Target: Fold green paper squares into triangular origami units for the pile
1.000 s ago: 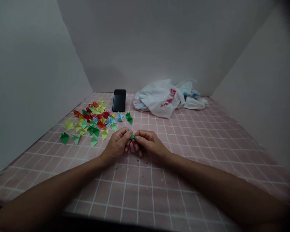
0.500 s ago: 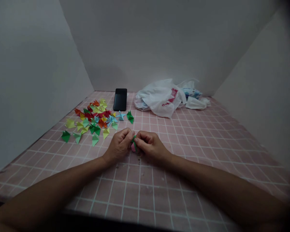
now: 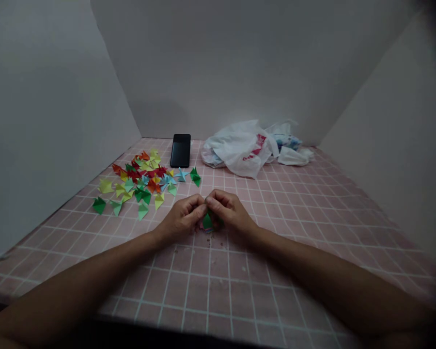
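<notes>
My left hand [image 3: 185, 215] and my right hand [image 3: 230, 213] meet at the middle of the table. Their fingers are closed, thumbs pinching a small piece of green paper [image 3: 207, 221] that shows just below the thumb tips. Much of it is hidden by my fingers, so its folded shape cannot be made out. Pink and other coloured paper edges [image 3: 205, 230] peek out under it, close to the tabletop. To the left of my hands lie many small origami cranes [image 3: 142, 194] in green, yellow, red, orange and light blue.
A black phone [image 3: 180, 150] lies at the back, behind the cranes. White plastic bags [image 3: 240, 148] with red print slump against the back wall, a white crumpled piece [image 3: 296, 156] beside them. A pink checked cloth [image 3: 276, 291] covers the table, with small specks near my hands. Walls enclose three sides.
Both hands have turned slightly, fingertips drawn together at the top. The green paper, earlier a narrow strip between my fingers, now shows as a wider patch beneath my thumbs.
</notes>
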Tool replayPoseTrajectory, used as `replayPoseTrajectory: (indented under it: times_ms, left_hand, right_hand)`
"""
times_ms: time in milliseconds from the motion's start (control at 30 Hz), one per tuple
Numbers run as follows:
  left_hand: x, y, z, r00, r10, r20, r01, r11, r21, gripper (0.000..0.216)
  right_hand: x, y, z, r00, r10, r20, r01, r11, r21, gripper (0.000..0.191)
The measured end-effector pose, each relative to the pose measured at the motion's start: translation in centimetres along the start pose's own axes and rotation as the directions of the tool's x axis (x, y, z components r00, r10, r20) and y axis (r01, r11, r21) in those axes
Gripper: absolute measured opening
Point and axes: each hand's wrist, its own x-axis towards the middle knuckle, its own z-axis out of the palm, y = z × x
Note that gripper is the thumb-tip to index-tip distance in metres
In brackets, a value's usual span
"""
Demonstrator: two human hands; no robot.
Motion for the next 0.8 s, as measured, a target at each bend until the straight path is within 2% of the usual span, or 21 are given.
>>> replayPoseTrajectory:
  times_ms: [100, 233, 300, 467, 600, 800]
  left_hand:
    - [0.02, -0.04, -0.07, 0.997, -0.028, 0.076, 0.029, 0.999, -0.020, 0.034]
    - [0.23, -0.24, -0.21, 0.996, -0.050, 0.067, 0.055, 0.996, -0.076, 0.031]
    - [0.28, -0.14, -0.23, 0.999, -0.032, 0.025, 0.034, 0.997, -0.072, 0.030]
    - [0.18, 0.30, -0.02, 0.992, 0.002, -0.123, -0.011, 0.998, -0.067, 0.033]
    - [0.15, 0.42, 0.01, 0.988, 0.012, -0.153, -0.021, 0.998, -0.056, 0.033]
    - [0.08, 0.72, -0.14, 0.986, 0.030, -0.165, -0.028, 1.000, 0.010, 0.036]
  right_hand:
    - [0.26, -0.16, -0.30, 0.999, -0.021, 0.026, 0.023, 0.995, -0.100, 0.039]
    - [0.20, -0.24, -0.29, 0.989, -0.111, -0.099, 0.082, 0.963, -0.257, 0.037]
    - [0.12, -0.30, -0.22, 0.982, -0.135, -0.130, 0.097, 0.959, -0.266, 0.037]
    - [0.15, -0.47, -0.19, 0.985, -0.150, -0.081, 0.129, 0.968, -0.216, 0.035]
    - [0.00, -0.33, -0.08, 0.988, -0.130, -0.078, 0.113, 0.974, -0.196, 0.030]
    - [-0.21, -0.06, 0.14, 0.982, -0.176, -0.074, 0.152, 0.955, -0.256, 0.024]
